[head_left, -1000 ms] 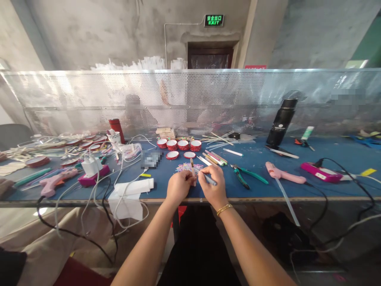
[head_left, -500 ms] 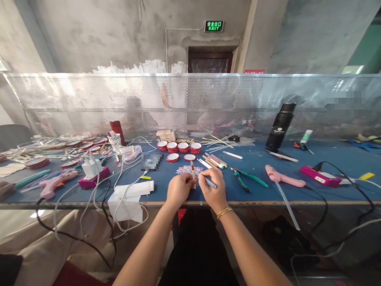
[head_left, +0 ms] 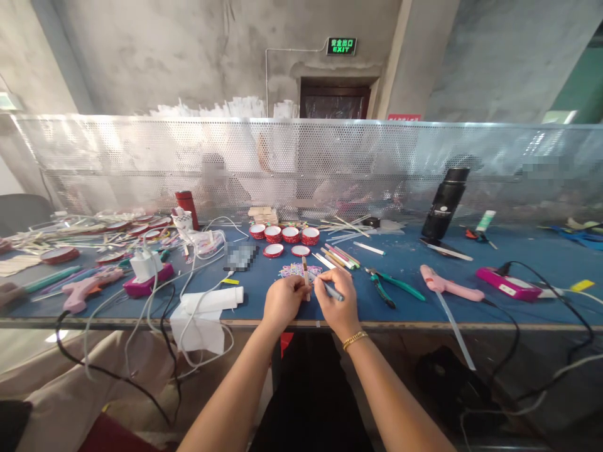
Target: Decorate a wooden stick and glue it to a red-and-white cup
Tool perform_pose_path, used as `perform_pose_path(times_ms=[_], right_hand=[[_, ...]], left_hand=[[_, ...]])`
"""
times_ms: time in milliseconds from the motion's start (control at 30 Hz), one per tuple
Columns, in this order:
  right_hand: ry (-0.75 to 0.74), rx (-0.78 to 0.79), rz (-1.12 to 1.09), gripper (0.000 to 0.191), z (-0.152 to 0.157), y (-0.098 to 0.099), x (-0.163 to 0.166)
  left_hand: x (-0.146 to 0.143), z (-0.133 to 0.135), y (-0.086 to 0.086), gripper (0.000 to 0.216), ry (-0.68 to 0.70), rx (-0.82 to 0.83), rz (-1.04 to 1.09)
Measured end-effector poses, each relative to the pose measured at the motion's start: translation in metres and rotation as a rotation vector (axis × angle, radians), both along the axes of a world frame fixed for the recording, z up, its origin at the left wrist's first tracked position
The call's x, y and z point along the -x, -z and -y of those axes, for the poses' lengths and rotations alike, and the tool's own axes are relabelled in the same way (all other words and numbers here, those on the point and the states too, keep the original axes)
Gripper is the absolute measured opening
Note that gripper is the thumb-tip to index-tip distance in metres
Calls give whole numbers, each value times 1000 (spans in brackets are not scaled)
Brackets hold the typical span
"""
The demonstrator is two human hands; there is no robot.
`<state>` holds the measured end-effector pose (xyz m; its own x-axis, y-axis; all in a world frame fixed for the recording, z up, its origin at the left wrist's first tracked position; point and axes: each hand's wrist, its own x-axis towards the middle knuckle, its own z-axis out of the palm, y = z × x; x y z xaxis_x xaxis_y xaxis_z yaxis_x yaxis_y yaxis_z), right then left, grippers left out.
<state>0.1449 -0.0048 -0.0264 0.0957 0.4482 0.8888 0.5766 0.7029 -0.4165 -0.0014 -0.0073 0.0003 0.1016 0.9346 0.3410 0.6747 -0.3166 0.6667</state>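
A blue desk (head_left: 400, 258) carried a small heap of pastel strands (head_left: 288, 270). From that heap, red-sided round pieces (head_left: 290, 238) sat at twelve o'clock, a black flask (head_left: 443, 210) at two, teal-handled pliers (head_left: 401, 286) and a pink glue gun (head_left: 452, 287) at three, a white roll (head_left: 217, 298) at eight, a red flask (head_left: 186, 204) at ten.

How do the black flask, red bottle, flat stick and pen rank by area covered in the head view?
1. Black flask: largest.
2. Red bottle.
3. Flat stick and pen: smallest, but unranked between them, since the left hand and right hand partly cover them.
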Motion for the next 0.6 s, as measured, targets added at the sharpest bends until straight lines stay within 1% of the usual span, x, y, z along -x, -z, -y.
perform_pose_path(times_ms=[133, 367, 600], right_hand=[[14, -9, -10, 14, 0, 0, 0], [-22, -5, 6, 11, 0, -1, 1], [20, -6, -23, 13, -1, 2, 0]], left_hand=[[0, 1, -1, 22, 0, 15, 5], [0, -1, 1, 22, -5, 2, -6], [0, 0, -1, 22, -2, 20, -9]])
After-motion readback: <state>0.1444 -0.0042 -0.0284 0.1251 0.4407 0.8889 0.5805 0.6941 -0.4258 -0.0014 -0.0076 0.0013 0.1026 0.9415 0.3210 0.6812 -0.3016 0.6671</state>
